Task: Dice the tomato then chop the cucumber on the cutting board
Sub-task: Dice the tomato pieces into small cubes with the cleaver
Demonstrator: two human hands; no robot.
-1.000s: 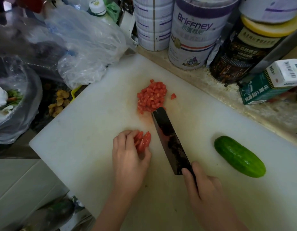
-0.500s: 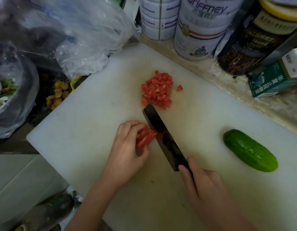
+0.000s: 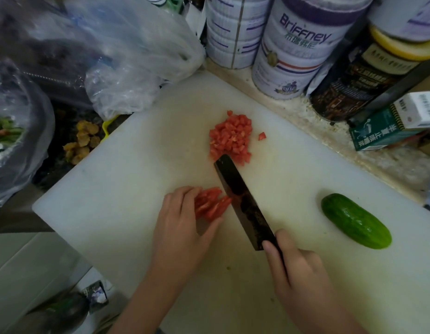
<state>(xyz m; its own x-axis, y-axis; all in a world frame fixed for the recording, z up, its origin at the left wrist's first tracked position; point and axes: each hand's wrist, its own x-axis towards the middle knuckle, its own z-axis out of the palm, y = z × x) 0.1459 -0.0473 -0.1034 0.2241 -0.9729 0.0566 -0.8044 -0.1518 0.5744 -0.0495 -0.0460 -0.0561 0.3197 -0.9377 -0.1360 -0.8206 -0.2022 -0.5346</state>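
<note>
White cutting board (image 3: 112,201): left hand (image 3: 182,227) holds the red tomato strips (image 3: 210,204) between fingertips and thumb, near centre. The strips' long axis runs near-left to far-right, and the knife (image 3: 243,203) blade crosses their right ends. Diced pile (image 3: 231,138) lies beyond the blade tip. Right hand (image 3: 298,268) is wrapped round the handle. Cucumber (image 3: 356,221) lies whole at the right, well apart

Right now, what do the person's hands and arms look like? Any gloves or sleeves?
The left hand and right hand are bare: no gloves, rings or watch visible. Both forearms are uncovered to the picture's edge; no sleeve shows.
</note>
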